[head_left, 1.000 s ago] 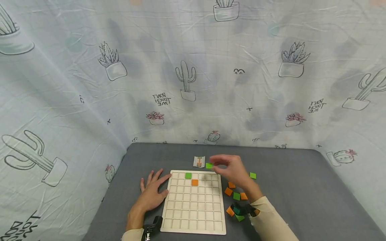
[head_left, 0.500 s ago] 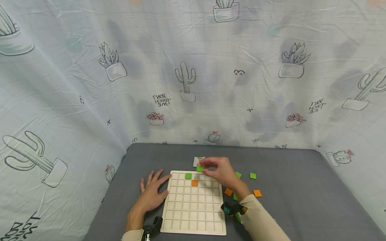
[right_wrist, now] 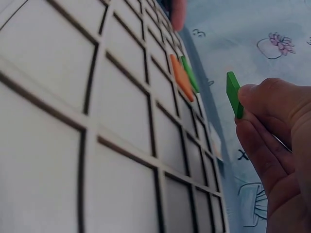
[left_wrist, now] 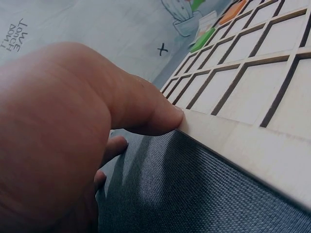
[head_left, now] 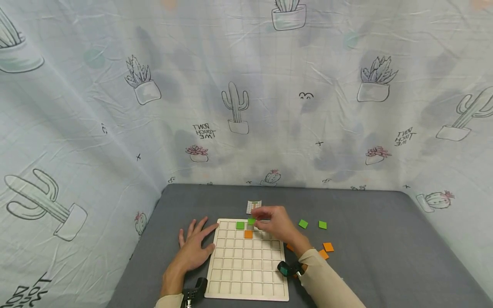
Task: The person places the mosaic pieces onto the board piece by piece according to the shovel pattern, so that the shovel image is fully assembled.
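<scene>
A pale wooden grid board (head_left: 231,273) lies on the table in the head view. In its far rows are a green square tile (head_left: 240,225) and, one row nearer, an orange square tile (head_left: 248,234). My right hand (head_left: 275,223) pinches another green tile (right_wrist: 233,94) between thumb and fingers, above the board's far edge, just right of the placed green one. My left hand (head_left: 195,250) rests at the board's left side with fingers spread, and its thumb (left_wrist: 160,116) touches the wooden rim in the left wrist view.
Behind the board lies a small printed grid card (head_left: 252,205), partly covered by my right hand. Loose green tiles (head_left: 303,223) and orange tiles (head_left: 328,247) lie right of the board, some hidden under my right forearm. A patterned curtain (head_left: 269,128) hangs behind the grey table (head_left: 369,239).
My right hand has carried the green tile leftward and a little nearer to me, to over the board's far edge. My left hand has stayed at the board's side.
</scene>
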### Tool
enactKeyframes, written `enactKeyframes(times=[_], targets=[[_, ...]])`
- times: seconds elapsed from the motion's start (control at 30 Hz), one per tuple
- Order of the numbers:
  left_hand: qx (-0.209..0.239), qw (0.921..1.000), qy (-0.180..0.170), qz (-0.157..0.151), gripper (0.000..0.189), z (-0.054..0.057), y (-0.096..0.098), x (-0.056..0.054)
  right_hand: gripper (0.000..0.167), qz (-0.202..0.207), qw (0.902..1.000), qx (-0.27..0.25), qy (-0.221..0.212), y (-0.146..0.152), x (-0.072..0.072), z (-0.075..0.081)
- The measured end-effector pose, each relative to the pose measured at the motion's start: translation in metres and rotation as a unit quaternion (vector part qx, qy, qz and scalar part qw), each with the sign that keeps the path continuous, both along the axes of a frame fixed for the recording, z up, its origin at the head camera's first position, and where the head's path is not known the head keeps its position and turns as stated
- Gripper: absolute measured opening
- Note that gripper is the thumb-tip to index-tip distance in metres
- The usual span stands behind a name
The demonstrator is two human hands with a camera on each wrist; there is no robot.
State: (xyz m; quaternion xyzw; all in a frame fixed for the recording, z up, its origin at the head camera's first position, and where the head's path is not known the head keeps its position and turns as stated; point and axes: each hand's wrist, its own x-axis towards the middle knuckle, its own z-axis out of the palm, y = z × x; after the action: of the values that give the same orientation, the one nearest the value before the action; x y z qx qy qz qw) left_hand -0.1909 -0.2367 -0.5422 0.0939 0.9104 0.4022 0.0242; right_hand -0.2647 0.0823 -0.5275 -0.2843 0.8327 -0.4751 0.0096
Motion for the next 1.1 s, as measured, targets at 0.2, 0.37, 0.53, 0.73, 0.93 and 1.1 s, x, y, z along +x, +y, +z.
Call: enactKeyframes(times=[0.2, 0.37, 0.53, 0.73, 0.93, 1.1], targets=[[-0.017, 0.9998, -0.009, 0.0, 0.061, 0.0, 0.0, 0.002, 0.031, -0.003, 0.9995, 0.028, -0.011, -0.005, 0.0, -0.006], [-0.021, 0.9996, -0.019, 0.003, 0.061, 0.0, 0.002, 0.006, 0.031, 0.01, 0.9989, 0.044, 0.011, -0.007, 0.003, -0.008], [-0.023, 0.9996, -0.017, 0.006, 0.061, -0.001, 0.003, 0.009, 0.03, 0.02, 0.9982, 0.053, 0.02, -0.009, 0.004, -0.01], [-0.027, 0.9995, -0.018, 0.009, 0.061, -0.002, 0.004, 0.011, 0.032, 0.018, 0.9968, 0.074, 0.024, -0.012, 0.006, -0.011], [-0.027, 0.9994, -0.018, 0.011, 0.062, -0.002, 0.004, 0.011, 0.032, 0.021, 0.9948, 0.089, 0.045, -0.015, 0.005, -0.012], [-0.027, 0.9994, -0.019, 0.012, 0.063, -0.002, 0.005, 0.011, 0.032, 0.02, 0.9938, 0.095, 0.055, -0.015, 0.005, -0.01]])
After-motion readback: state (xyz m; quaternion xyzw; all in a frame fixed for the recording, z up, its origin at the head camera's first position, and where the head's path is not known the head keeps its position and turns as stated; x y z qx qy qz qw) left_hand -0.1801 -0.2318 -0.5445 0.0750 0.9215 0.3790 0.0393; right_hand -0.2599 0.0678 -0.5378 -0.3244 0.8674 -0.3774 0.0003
